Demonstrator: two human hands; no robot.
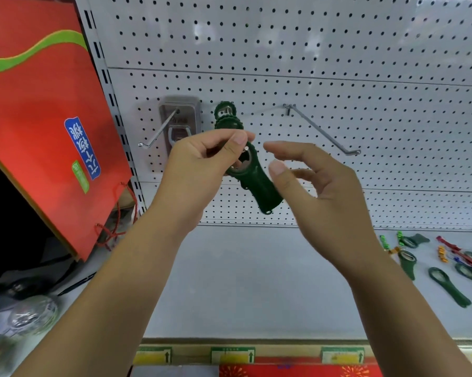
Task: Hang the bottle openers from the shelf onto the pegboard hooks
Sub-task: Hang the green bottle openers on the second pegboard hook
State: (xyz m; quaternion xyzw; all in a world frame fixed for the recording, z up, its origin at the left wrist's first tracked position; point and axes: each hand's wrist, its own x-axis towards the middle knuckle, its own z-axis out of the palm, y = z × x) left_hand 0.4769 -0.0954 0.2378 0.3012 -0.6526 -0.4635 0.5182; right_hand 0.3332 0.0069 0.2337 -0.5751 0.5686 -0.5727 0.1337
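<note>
Two of our left fingers (pixel 236 141), thumb and forefinger, pinched the ring end of a dark green bottle opener (pixel 252 176), its ring over the tip of the middle hook (pixel 246 148) so that it could slide on. We judged it not yet fully threaded, since its handle tilted down to the right, free of the board. Our right hand (pixel 315 186) hovered just beside that handle with fingers loosely spread and holding nothing, probably ready to steady it. Behind, another green opener (pixel 225 115) already hung at the back of the same hook against the pegboard (pixel 338 50). A left hook (pixel 158 131) carried a packaged silver opener (pixel 179 119), and the right hook (pixel 321 130) stood bare. More openers (pixel 447 268) lay on the shelf (pixel 243 281), waiting.
</note>
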